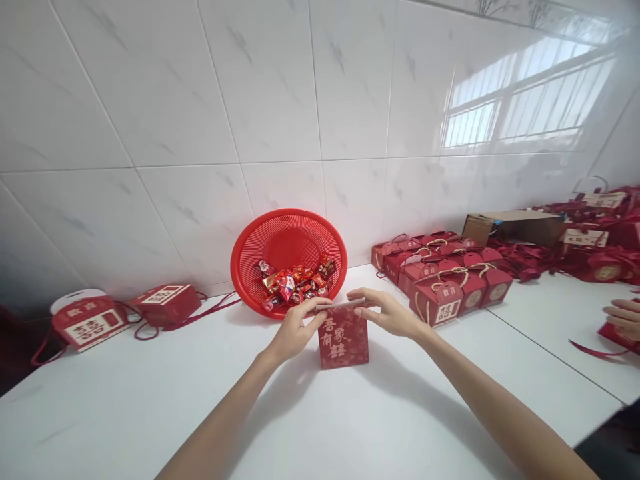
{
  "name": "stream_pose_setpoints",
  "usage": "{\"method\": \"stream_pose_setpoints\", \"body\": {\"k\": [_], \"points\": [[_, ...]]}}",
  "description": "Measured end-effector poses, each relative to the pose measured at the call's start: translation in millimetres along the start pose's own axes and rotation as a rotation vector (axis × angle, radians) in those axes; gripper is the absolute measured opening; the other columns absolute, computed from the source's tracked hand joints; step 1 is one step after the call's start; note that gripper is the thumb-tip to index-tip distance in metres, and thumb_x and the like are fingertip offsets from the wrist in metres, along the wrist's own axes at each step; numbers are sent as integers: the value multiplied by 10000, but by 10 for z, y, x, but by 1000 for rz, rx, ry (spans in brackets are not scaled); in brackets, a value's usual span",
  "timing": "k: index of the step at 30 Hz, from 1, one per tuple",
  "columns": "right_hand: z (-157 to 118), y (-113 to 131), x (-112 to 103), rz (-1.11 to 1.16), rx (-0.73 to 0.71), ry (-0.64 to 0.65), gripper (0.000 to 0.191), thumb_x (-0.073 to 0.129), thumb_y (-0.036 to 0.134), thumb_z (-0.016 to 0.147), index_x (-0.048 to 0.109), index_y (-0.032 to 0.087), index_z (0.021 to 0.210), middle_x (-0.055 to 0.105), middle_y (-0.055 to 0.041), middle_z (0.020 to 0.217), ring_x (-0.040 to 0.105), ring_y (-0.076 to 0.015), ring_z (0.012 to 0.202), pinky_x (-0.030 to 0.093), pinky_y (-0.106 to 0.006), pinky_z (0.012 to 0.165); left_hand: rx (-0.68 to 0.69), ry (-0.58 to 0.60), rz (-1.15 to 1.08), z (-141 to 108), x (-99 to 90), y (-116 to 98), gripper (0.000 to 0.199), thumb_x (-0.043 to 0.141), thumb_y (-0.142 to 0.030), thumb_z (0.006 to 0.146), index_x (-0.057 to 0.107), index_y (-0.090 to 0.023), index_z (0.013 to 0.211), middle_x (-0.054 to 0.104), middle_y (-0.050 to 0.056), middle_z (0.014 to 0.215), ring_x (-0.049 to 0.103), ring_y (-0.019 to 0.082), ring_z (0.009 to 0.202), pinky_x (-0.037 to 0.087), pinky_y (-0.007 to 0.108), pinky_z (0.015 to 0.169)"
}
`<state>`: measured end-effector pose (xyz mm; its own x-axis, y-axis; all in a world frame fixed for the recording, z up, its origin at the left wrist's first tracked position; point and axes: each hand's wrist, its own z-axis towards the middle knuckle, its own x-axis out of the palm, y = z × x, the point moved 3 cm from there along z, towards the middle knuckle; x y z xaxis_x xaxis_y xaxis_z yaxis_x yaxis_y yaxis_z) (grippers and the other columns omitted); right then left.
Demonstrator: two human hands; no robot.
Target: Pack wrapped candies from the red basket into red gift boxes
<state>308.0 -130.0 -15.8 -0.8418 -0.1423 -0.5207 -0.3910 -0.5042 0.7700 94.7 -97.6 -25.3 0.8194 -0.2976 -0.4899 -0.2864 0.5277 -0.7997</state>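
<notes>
A small dark red gift box (344, 341) with pale Chinese characters stands upright on the white table. My left hand (302, 326) pinches its top edge at the left corner, thumb in front. At the right corner my right hand (386, 312) grips the same edge, its thumb and fingers closed over it. Behind the box a red plastic basket (240, 267) leans against the wall, tilted toward me. Wrapped candies (295, 283) lie heaped in its lower part. The inside of the box is hidden from this angle.
Rows of closed red gift boxes (437, 297) stand at the right, with a cardboard carton (530, 230) and heaped red boxes (610, 263) beyond. Two red boxes (167, 307) with cords lie at the left. Another person's hand (625, 317) touches a red piece at the right edge.
</notes>
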Motion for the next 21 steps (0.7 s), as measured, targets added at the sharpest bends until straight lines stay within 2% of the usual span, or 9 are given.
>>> {"method": "stream_pose_setpoints", "body": {"k": [3,5,8,10,13,15,18,21], "points": [[-107,-112,172,133,57,-72,462,464,484,958,590,156,1258,668,-132,1237,642,-232,1092,502,-411,978,5,-99,-21,-82,99,96,373,498,-410,912,672,-187,1155,722,71,1177,659,250,1091,513,356,968],[-152,-133,261,196,74,-137,528,401,551,972,574,173,1298,645,-127,1285,609,-244,1158,474,-420,1009,18,-171,-28,-126,153,145,405,486,-405,927,663,-190,1220,714,71,1219,663,248,1102,514,364,980],[-178,-157,345,246,77,-249,542,346,585,981,612,201,1255,634,-110,1308,556,-253,1235,425,-415,1050,68,-256,-1,-169,201,187,388,495,-382,925,693,-213,1213,707,60,1248,655,245,1142,488,380,1035],[-181,-196,384,257,77,-294,521,387,591,967,635,194,1197,668,-105,1226,595,-242,1140,451,-381,994,88,-276,15,-183,209,199,367,507,-373,913,726,-221,1165,712,58,1240,644,246,1172,467,392,1069],[-180,-271,427,235,85,-296,521,404,620,947,654,174,1050,690,-73,976,610,-204,887,485,-329,829,72,-247,-23,-193,203,206,397,566,-381,869,722,-201,1186,699,77,1263,622,267,1211,440,423,1101],[-181,-303,434,202,82,-289,525,384,635,946,639,177,954,653,-43,864,575,-186,804,474,-313,773,24,-222,-106,-199,208,217,449,599,-414,844,708,-186,1215,685,90,1284,609,288,1227,433,449,1103],[-184,-300,424,170,63,-279,504,374,627,954,616,186,918,631,-34,856,565,-184,816,464,-310,781,-74,-254,-259,-210,248,252,504,611,-469,844,688,-178,1248,662,102,1318,585,307,1254,431,465,1096],[-188,-271,407,185,41,-276,484,374,610,960,614,190,978,643,-49,921,576,-195,872,462,-317,815,-132,-329,-383,-212,300,280,568,633,-492,843,628,-196,1328,629,107,1365,578,304,1261,454,447,1066]]}}
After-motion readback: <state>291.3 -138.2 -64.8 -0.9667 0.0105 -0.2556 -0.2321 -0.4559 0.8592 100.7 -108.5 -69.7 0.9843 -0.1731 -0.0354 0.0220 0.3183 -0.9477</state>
